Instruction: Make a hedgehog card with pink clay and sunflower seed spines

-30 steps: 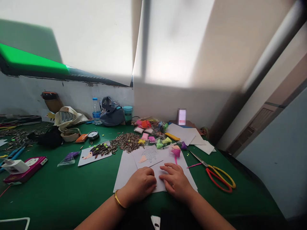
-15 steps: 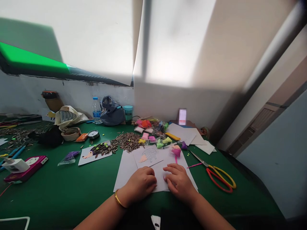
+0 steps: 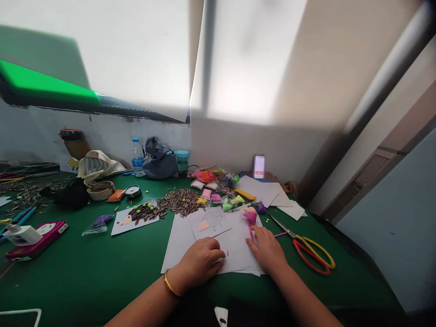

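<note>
My left hand (image 3: 199, 259) rests curled on a white paper sheet (image 3: 235, 254), with a gold bangle (image 3: 167, 282) on its wrist. My right hand (image 3: 267, 250) lies with its fingers spread on the sheet's right side, its fingertips close to a thin pink stick (image 3: 251, 232). Just above that stick sits a lump of pink clay (image 3: 250, 216). A pencil sketch of a hedgehog (image 3: 211, 220) lies on paper ahead of my hands. A tiny red speck (image 3: 227, 252) marks the sheet between them.
The green table (image 3: 102, 259) holds scissors with red and yellow handles (image 3: 303, 245) to the right. Ahead lie a heap of striped sunflower seeds (image 3: 182, 202) and small bags of coloured clay (image 3: 211, 186). A seed-covered hedgehog picture (image 3: 136, 214) lies to the left.
My right hand has moved rightward across the paper, nearer the pink stick. The lower right corner of the sheets now sits further left. My left hand has barely moved.
</note>
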A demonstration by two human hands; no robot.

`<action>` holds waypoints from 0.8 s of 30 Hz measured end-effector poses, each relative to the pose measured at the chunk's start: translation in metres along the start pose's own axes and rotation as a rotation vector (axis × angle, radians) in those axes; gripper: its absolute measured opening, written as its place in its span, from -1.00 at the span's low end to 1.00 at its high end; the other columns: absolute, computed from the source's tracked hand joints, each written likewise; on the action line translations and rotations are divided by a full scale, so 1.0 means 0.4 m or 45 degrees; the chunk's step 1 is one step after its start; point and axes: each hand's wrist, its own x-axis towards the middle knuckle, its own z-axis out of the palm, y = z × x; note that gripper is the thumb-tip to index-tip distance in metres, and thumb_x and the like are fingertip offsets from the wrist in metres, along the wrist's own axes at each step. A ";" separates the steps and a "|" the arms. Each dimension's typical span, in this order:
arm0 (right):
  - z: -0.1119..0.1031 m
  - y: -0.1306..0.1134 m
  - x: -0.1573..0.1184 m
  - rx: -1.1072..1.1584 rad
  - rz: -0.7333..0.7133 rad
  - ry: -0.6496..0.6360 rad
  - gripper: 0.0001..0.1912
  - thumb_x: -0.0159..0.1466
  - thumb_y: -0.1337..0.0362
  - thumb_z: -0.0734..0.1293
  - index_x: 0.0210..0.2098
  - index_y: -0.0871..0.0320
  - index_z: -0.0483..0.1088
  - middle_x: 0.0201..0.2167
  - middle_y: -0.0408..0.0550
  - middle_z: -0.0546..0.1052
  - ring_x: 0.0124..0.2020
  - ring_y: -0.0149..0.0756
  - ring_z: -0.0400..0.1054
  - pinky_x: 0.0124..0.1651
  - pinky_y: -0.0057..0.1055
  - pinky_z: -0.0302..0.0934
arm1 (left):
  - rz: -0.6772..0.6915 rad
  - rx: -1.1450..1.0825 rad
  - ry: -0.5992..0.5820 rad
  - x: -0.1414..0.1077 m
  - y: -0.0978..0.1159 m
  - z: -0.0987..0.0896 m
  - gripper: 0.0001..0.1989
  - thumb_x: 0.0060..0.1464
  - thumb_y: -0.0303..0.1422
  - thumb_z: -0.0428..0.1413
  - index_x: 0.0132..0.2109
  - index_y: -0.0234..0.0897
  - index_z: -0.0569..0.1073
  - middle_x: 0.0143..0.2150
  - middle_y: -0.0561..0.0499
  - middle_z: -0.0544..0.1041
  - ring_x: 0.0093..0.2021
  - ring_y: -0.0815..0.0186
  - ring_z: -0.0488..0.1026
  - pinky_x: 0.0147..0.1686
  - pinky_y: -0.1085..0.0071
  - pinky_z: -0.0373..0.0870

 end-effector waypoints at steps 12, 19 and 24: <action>-0.049 0.008 0.035 -0.225 -0.097 -0.426 -0.79 0.20 0.47 0.25 -0.24 0.13 0.44 -0.26 0.04 0.54 -0.22 -0.15 0.43 -0.31 -0.37 0.06 | 0.023 0.101 -0.025 -0.003 0.004 0.009 -0.73 0.10 -0.36 0.19 -0.03 -0.01 0.48 -0.17 0.02 0.41 -0.16 0.23 0.36 -0.14 0.32 0.31; -0.044 -0.014 -0.005 -0.103 -0.291 -0.174 -0.87 0.26 0.45 0.23 -0.36 0.12 0.35 -0.37 -0.03 0.50 -0.34 -0.24 0.38 -0.36 -0.39 0.02 | 0.042 0.035 0.026 -0.003 0.007 0.003 -0.86 0.12 -0.40 0.14 -0.15 -0.11 0.50 -0.17 0.00 0.44 -0.20 0.25 0.37 -0.18 0.35 0.30; -0.064 -0.052 -0.024 0.199 -0.259 -0.220 -0.83 0.40 0.35 0.13 -0.23 0.08 0.34 -0.41 -0.14 0.50 -0.40 -0.30 0.37 -0.37 -0.42 0.06 | 0.011 0.001 0.064 -0.004 0.000 0.001 -0.88 0.15 -0.41 0.09 -0.20 -0.15 0.52 -0.21 -0.02 0.47 -0.20 0.25 0.39 -0.19 0.34 0.30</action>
